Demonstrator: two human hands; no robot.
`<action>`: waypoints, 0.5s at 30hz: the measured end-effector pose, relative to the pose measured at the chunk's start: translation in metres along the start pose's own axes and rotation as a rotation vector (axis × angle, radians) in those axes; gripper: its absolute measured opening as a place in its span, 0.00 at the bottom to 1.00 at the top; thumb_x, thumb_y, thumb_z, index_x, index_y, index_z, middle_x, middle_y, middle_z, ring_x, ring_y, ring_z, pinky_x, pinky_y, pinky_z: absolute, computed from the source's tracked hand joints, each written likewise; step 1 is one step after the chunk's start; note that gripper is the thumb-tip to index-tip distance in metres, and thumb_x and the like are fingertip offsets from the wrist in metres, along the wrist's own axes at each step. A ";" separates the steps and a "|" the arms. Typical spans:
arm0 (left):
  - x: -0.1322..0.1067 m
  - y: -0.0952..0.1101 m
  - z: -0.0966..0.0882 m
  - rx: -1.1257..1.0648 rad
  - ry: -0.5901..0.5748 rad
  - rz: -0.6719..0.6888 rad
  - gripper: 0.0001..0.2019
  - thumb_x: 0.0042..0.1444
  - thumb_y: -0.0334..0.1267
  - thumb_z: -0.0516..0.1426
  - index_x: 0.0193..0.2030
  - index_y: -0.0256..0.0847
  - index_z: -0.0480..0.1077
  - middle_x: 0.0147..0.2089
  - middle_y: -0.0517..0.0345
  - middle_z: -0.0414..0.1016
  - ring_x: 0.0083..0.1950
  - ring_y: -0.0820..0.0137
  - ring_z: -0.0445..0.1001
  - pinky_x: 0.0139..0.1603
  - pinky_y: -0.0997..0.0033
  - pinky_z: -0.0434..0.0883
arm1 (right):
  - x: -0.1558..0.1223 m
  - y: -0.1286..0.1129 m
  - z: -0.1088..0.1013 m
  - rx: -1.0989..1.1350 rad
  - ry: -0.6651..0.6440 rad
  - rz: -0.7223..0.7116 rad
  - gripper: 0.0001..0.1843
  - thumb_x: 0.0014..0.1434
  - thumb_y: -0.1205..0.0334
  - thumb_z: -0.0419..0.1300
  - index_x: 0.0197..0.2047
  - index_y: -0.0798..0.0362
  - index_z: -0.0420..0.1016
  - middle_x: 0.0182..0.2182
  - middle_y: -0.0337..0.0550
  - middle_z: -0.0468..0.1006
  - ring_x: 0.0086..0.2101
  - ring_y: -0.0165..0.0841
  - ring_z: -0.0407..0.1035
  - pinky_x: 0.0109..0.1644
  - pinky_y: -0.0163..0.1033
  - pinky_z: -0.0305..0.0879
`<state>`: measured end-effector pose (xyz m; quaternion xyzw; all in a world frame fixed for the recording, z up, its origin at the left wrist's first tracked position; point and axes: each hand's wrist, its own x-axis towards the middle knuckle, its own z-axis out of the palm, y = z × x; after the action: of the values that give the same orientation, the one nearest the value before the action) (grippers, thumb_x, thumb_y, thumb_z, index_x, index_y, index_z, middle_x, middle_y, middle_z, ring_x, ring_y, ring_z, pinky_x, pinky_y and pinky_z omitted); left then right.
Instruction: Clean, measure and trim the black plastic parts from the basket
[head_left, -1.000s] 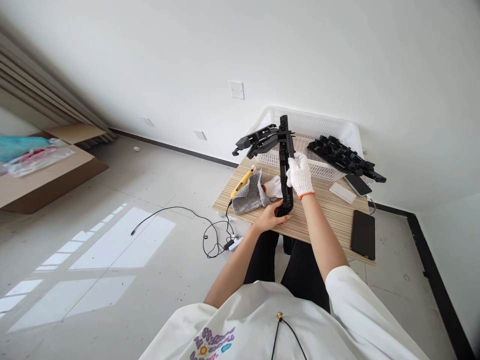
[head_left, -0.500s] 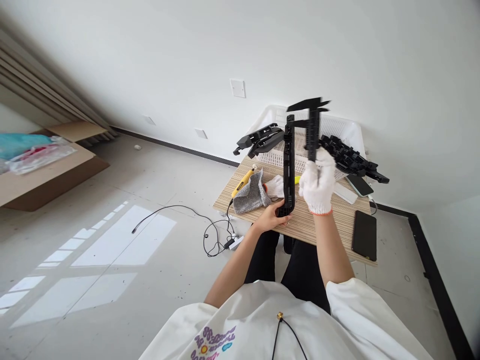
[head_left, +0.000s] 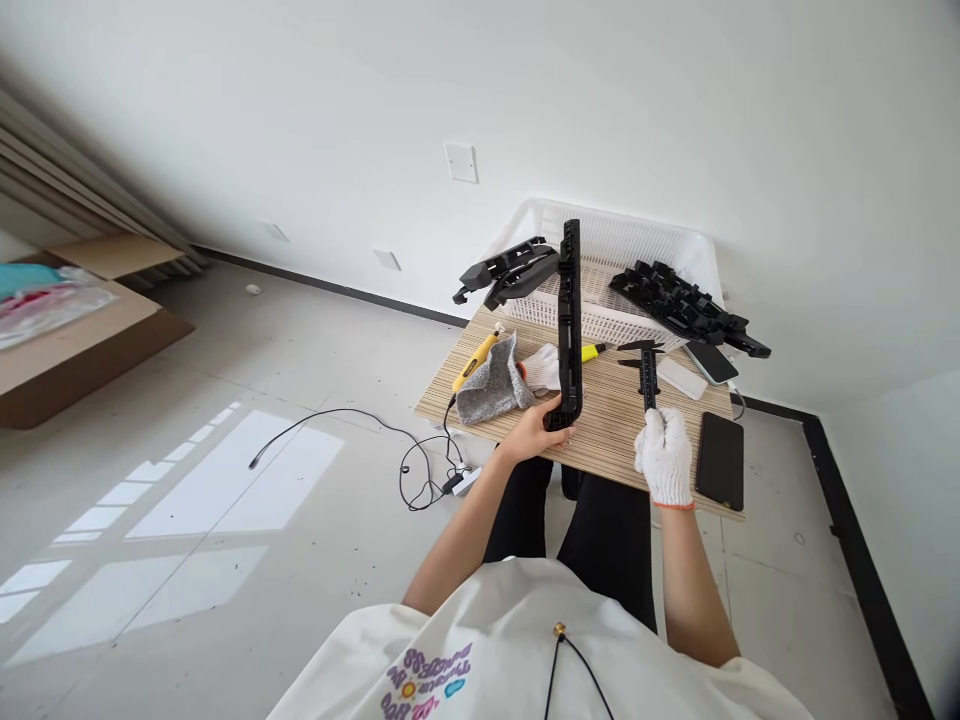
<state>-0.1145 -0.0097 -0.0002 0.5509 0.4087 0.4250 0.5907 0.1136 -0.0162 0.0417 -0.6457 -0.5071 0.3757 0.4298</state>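
- Gripping the black bar (head_left: 571, 320) upright by its bottom end in the bare left hand (head_left: 531, 432), at the table's (head_left: 611, 425) front edge, seemingly leaving its length clear!
- And there, grasping the caliper (head_left: 649, 382) by its tail in the gloved right hand (head_left: 666, 457), probably to leave the jaws free!

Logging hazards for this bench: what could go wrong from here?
1. The left hand holds the long black part only near its lower end, so a bump could tip or twist it.
2. The right hand, with the caliper, is close beside the black phone and might knock it.
3. The yellow tool has its cord hanging off the table; a snag could drag it down.
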 end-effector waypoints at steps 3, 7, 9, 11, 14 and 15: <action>0.000 0.000 0.000 0.015 0.000 0.002 0.33 0.54 0.47 0.66 0.63 0.33 0.66 0.36 0.56 0.77 0.29 0.71 0.74 0.35 0.70 0.75 | 0.009 0.005 -0.007 -0.208 -0.093 0.062 0.20 0.66 0.40 0.47 0.40 0.48 0.63 0.16 0.29 0.70 0.12 0.27 0.61 0.18 0.32 0.54; -0.001 0.003 0.001 0.035 0.011 -0.008 0.33 0.54 0.48 0.66 0.62 0.32 0.66 0.36 0.54 0.78 0.29 0.71 0.74 0.35 0.70 0.75 | 0.020 0.000 -0.012 -0.572 -0.252 0.065 0.21 0.66 0.40 0.47 0.42 0.46 0.70 0.22 0.31 0.77 0.15 0.26 0.66 0.27 0.33 0.56; -0.001 0.004 0.001 0.036 0.014 -0.008 0.34 0.54 0.48 0.66 0.63 0.32 0.66 0.36 0.54 0.78 0.29 0.71 0.74 0.35 0.69 0.75 | 0.023 -0.004 -0.012 -0.707 -0.319 0.022 0.20 0.67 0.40 0.48 0.43 0.44 0.72 0.25 0.32 0.80 0.19 0.28 0.69 0.30 0.35 0.56; -0.001 0.004 0.000 0.034 0.015 -0.001 0.34 0.54 0.48 0.66 0.63 0.33 0.66 0.36 0.55 0.78 0.29 0.71 0.75 0.35 0.69 0.75 | 0.025 -0.007 -0.012 -0.804 -0.362 -0.027 0.20 0.67 0.41 0.48 0.44 0.43 0.74 0.28 0.34 0.81 0.24 0.30 0.72 0.32 0.36 0.57; -0.001 0.002 0.000 0.038 0.015 0.006 0.33 0.54 0.48 0.65 0.63 0.33 0.66 0.34 0.56 0.78 0.29 0.70 0.75 0.35 0.69 0.75 | 0.030 -0.008 -0.013 -0.907 -0.367 -0.060 0.23 0.67 0.40 0.47 0.53 0.41 0.73 0.34 0.40 0.82 0.32 0.36 0.76 0.35 0.38 0.59; -0.001 0.002 0.000 0.044 0.016 0.005 0.32 0.55 0.48 0.65 0.63 0.33 0.67 0.33 0.56 0.78 0.29 0.70 0.75 0.35 0.69 0.75 | 0.031 -0.009 -0.013 -0.938 -0.356 -0.067 0.26 0.66 0.37 0.47 0.57 0.41 0.71 0.37 0.42 0.83 0.35 0.39 0.76 0.36 0.39 0.60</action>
<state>-0.1149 -0.0110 0.0017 0.5614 0.4214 0.4217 0.5739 0.1292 0.0131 0.0531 -0.6786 -0.7073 0.1975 0.0121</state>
